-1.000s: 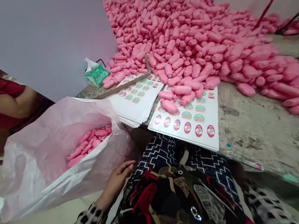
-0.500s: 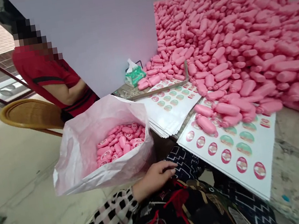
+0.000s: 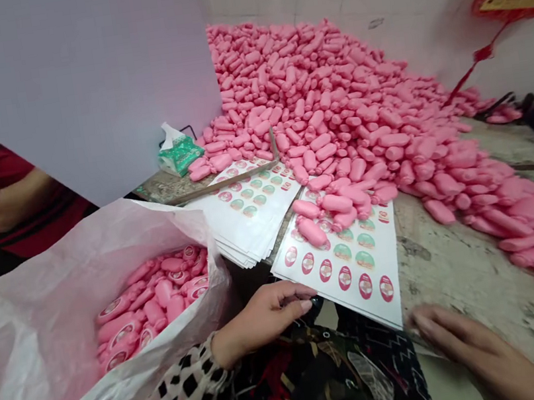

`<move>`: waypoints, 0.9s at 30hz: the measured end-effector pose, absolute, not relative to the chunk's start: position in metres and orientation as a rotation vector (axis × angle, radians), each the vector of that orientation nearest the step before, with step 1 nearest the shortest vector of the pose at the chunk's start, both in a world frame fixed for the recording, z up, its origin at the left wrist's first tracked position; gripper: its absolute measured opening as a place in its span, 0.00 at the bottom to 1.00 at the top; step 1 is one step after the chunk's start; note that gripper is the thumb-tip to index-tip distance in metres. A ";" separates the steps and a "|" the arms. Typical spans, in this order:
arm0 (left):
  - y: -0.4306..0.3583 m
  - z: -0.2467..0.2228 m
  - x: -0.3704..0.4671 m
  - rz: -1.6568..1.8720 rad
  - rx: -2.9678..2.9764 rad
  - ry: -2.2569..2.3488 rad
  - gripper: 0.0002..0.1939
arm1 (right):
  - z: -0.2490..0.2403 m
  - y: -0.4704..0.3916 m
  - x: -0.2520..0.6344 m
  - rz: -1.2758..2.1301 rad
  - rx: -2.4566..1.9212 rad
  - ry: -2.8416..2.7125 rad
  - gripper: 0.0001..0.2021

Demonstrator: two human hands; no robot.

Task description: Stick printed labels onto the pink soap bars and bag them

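My left hand (image 3: pixel 264 314) rests over my lap, fingers loosely stretched and holding nothing. It is just in front of the near edge of a stack of sticker sheets (image 3: pixel 304 282) printed with red ovals and green labels. Close to the sheets' near right corner, my right hand (image 3: pixel 474 343) is slightly blurred, its fingers extended with nothing visible in them; I cannot tell whether it touches the paper. Several pink bottles (image 3: pixel 311 232) lie on the upper part of the sheets. To the left, a white sack (image 3: pixel 47 306) stands open, holding labelled pink bottles (image 3: pixel 163 295).
A large heap of pink bottles (image 3: pixel 332 97) covers the back and right of the worktable (image 3: pixel 432 269). Another sheet stack (image 3: pixel 236 231) lies under a metal bar (image 3: pixel 224 184). A green tissue pack (image 3: pixel 180 154) stands by a pale panel (image 3: pixel 127 67). A person in red (image 3: pixel 10 198) sits at left.
The view has swung right, so the sack and the person shift left. My right hand has come into view at the lower right. My left hand remains over my lap.
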State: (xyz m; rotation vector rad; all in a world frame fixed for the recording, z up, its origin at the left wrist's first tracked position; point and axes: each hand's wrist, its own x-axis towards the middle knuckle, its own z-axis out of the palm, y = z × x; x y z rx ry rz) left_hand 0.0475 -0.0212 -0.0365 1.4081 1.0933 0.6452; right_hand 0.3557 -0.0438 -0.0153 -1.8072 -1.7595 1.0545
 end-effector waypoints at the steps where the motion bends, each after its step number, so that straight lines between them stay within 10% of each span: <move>1: -0.017 -0.037 0.052 0.684 1.411 1.117 0.16 | -0.008 -0.023 0.337 1.152 -1.745 -1.803 0.19; 10: 0.012 -0.049 0.062 0.954 1.209 1.372 0.16 | -0.036 0.092 0.236 0.450 -1.796 -2.152 0.16; 22: 0.033 -0.041 0.090 1.155 0.731 1.141 0.30 | -0.053 0.083 0.246 1.283 -1.414 -1.443 0.17; 27: 0.040 -0.033 0.117 1.046 0.558 0.850 0.15 | -0.035 0.036 0.256 1.461 -1.271 -1.261 0.19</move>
